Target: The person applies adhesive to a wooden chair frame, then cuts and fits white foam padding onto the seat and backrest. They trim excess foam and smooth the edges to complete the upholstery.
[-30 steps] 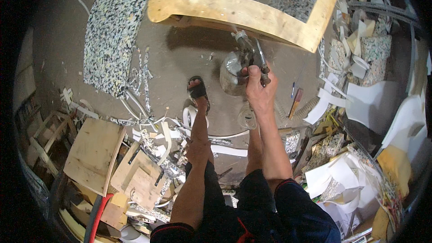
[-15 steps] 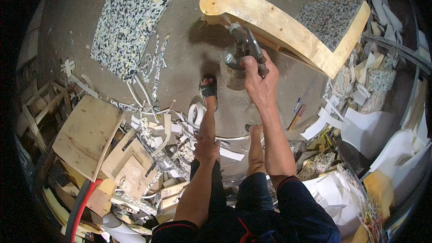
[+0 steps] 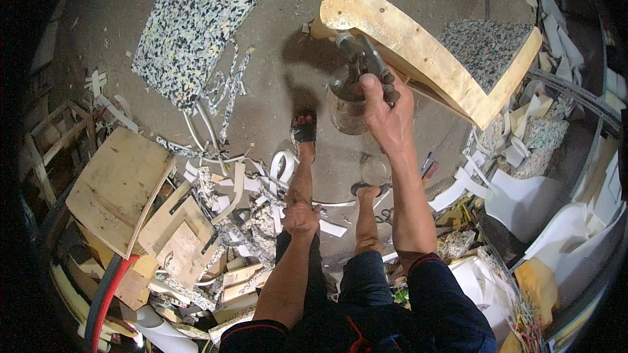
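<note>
A spray gun (image 3: 358, 59) with a round cup (image 3: 347, 114) hanging under it is in my right hand (image 3: 390, 112). My fingers are closed round its handle, the thumb on top. The gun's nozzle end is close beside the rounded end of a curved wooden frame (image 3: 412, 33), whose pale wood looks shiny there. Speckled grey foam (image 3: 487, 49) covers the inside of the frame's angled right end. My left hand (image 3: 301, 218) rests over my left knee, fingers spread on it, with no tool in it.
A speckled foam sheet (image 3: 196, 33) lies on the floor at the upper left, with foam strips beside it. Curved plywood (image 3: 121, 189) and scraps pile up at lower left. White foam offcuts (image 3: 523, 196) crowd the right. A clear round container (image 3: 375, 170) stands near my right foot.
The view has shifted a little. My right hand and the spray gun have moved slightly right and down, the nozzle staying beside the frame's rounded end. My left hand stays on the knee.
</note>
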`<control>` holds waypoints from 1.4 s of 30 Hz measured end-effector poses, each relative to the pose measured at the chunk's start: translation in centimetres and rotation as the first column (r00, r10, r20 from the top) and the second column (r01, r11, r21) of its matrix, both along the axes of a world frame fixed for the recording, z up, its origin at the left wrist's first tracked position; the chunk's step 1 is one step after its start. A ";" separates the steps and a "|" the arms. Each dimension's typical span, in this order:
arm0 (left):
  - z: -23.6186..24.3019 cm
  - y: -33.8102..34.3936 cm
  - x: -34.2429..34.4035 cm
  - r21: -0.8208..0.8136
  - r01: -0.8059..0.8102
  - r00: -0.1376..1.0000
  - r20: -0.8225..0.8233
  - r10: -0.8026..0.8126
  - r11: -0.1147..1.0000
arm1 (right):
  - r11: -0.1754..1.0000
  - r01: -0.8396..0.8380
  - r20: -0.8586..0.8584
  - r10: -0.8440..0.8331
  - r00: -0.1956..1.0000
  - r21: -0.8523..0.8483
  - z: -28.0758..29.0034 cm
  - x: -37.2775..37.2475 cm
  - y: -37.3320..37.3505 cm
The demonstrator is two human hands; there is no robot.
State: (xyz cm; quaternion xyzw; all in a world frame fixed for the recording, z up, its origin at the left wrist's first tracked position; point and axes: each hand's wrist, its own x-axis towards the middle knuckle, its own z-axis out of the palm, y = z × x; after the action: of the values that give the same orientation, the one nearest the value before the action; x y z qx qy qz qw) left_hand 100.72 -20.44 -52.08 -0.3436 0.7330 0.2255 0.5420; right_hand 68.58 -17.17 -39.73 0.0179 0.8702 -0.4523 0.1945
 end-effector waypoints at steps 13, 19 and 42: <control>-1.7 -0.8 0.0 -0.007 0.054 0.966 -0.254 -0.054 0.999 | 0.979 0.203 0.068 -0.204 0.977 0.011 1.9 -1.5 -1.4; -1.2 -2.1 -2.4 0.035 0.022 0.989 -0.148 -0.016 0.999 | 0.941 0.321 0.003 -0.322 0.947 -0.104 0.3 -1.8 -1.7; 0.9 6.1 -5.4 -0.174 0.242 0.970 0.016 -0.243 0.954 | 0.817 0.564 0.001 -0.568 0.823 -0.117 2.1 1.3 19.8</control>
State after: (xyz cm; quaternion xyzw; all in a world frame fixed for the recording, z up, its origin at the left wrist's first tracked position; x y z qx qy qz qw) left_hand 95.30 -14.38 -51.21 -0.2965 0.7881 0.0929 0.5313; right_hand 69.86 2.60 -37.62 0.2570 0.8019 -0.5381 0.0373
